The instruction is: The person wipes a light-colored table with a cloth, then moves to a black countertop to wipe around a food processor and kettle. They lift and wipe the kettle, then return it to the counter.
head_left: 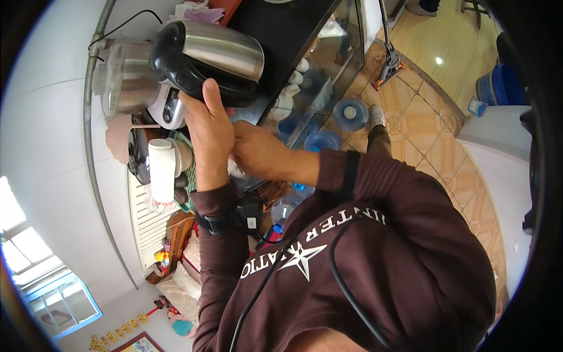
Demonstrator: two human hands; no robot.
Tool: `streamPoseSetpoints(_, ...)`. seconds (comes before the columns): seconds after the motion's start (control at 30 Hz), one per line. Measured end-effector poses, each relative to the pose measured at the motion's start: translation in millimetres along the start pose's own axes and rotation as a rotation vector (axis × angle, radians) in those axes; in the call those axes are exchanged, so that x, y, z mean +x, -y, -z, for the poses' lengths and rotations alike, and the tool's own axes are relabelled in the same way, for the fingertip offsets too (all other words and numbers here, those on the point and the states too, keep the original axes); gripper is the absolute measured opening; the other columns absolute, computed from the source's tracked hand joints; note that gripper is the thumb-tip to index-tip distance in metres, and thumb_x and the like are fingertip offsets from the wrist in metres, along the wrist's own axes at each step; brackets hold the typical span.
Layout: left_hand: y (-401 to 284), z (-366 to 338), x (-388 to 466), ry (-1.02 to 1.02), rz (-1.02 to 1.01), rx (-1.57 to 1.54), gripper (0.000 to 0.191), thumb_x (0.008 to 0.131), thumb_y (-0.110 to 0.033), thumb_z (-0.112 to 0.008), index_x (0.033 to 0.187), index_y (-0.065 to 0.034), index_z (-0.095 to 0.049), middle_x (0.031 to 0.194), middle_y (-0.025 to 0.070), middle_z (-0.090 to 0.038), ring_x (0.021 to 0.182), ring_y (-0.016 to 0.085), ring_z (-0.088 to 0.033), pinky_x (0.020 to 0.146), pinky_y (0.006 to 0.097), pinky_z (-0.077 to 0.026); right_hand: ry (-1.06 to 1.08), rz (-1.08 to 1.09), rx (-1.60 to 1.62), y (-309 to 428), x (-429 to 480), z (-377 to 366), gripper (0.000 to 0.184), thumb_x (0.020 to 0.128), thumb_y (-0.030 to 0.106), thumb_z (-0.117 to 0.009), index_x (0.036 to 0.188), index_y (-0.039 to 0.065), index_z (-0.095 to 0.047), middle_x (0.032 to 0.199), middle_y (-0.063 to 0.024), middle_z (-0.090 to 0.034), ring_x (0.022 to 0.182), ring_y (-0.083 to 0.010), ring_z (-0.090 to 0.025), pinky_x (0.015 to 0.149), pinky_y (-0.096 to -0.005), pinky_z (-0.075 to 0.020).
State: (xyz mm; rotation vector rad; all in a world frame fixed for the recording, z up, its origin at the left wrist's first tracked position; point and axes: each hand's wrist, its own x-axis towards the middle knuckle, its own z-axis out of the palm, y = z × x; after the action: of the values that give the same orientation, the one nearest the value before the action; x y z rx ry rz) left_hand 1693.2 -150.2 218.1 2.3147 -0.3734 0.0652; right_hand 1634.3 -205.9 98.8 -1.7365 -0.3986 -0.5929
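Note:
My left hand point(211, 127) is raised beside the handle of a steel and black electric kettle point(224, 46), its thumb up against the handle in this view. Its fingers are mostly hidden, so a grip cannot be made out. Against the heel of that hand is my right hand point(259, 149), its fingers curled; whatever may be inside them is hidden. Next to the kettle stands a steel electric pot point(136, 79) with a clear lid and a white control panel point(170, 104). A white cylindrical container point(161, 169) is near my left wrist.
The kettle is over a black countertop point(281, 26) with a glass-fronted cabinet point(325, 75) below. Large blue water bottles point(350, 114) stand on the tiled floor. A green plastic basket point(190, 176) lies by my left forearm. A grey pipe point(90, 110) runs along the wall. A mop point(387, 66) is farther off.

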Motion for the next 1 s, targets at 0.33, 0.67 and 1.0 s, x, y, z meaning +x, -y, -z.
streamPoseSetpoints(0.33, 34, -28, 2, -0.075, -0.107, -0.182, 0.07, 0.098, -0.062, -0.026, 0.106, 0.0006, -0.057, 0.105, 0.0062, -0.06, 0.098, 0.015, -0.053, 0.089, 0.0297, -0.041, -0.215, -0.15, 0.412, -13, 29, 89, 0.03, 0.092, 0.016, -0.057, 0.116, -0.002, -0.058, 0.133, -0.0086, -0.042, 0.113, -0.0211, -0.05, 0.098, -0.0323, -0.0389)
streamPoseSetpoints(0.67, 50, -32, 9, -0.209, -0.21, -0.087, 0.071, 0.099, -0.058, -0.026, 0.08, 0.0027, -0.058, 0.072, 0.0194, -0.058, 0.066, 0.036, -0.057, 0.06, 0.0424, -0.043, -0.192, -0.004, 0.227, -11, 64, 67, 0.028, 0.081, 0.002, -0.064, 0.108, -0.002, -0.057, 0.105, -0.0159, -0.055, 0.094, -0.0336, -0.056, 0.081, -0.0353, -0.0462)
streamPoseSetpoints(1.0, 37, -28, 4, -0.212, -0.088, -0.073, 0.059, 0.096, -0.055, -0.04, 0.084, 0.0009, -0.056, 0.075, 0.0252, -0.058, 0.074, 0.048, -0.056, 0.061, 0.0457, -0.044, 0.01, 0.075, 0.196, -17, 65, 82, 0.033, 0.08, 0.002, -0.064, 0.111, 0.001, -0.055, 0.109, -0.0202, -0.054, 0.1, -0.0404, -0.054, 0.087, -0.0408, -0.0457)
